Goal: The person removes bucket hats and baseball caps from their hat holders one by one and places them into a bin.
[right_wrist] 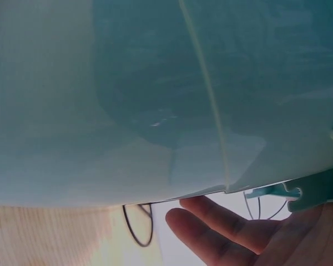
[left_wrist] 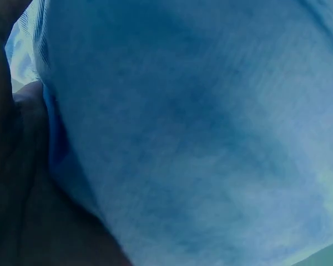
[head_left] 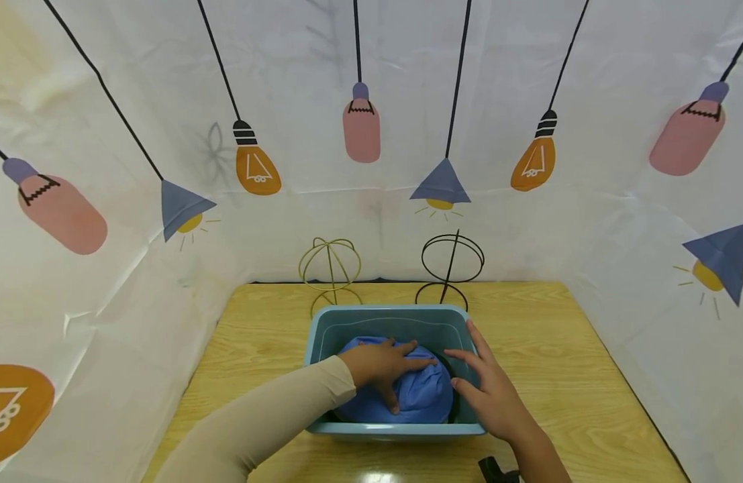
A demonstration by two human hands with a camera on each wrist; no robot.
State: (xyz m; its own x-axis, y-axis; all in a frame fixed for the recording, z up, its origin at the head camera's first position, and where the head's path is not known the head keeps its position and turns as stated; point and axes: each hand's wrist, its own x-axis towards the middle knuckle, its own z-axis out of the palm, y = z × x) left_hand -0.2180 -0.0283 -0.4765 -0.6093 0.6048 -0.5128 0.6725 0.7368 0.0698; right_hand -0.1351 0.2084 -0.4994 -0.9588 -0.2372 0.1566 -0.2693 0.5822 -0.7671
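A blue cloth bundle (head_left: 422, 392), puffed and wrinkled, lies inside a light blue plastic bin (head_left: 389, 311). My left hand (head_left: 380, 365) rests on top of it with fingers spread, and part of the bundle is hidden under the palm. In the left wrist view the blue cloth (left_wrist: 183, 133) fills most of the picture. My right hand (head_left: 492, 396) is at the bin's right side, its fingers extended over the rim and pinching nothing. The right wrist view has those fingers (right_wrist: 211, 233) right at the bin's edge (right_wrist: 127, 166). A dark rim shows beside the bundle.
The bin stands on a wood-grain table (head_left: 564, 376). Behind it are a gold wire stand (head_left: 331, 265) and a black wire stand (head_left: 450, 266). A white sheet (head_left: 305, 134) printed with lamps encloses the back and sides. A black object (head_left: 494, 471) sits by my right wrist.
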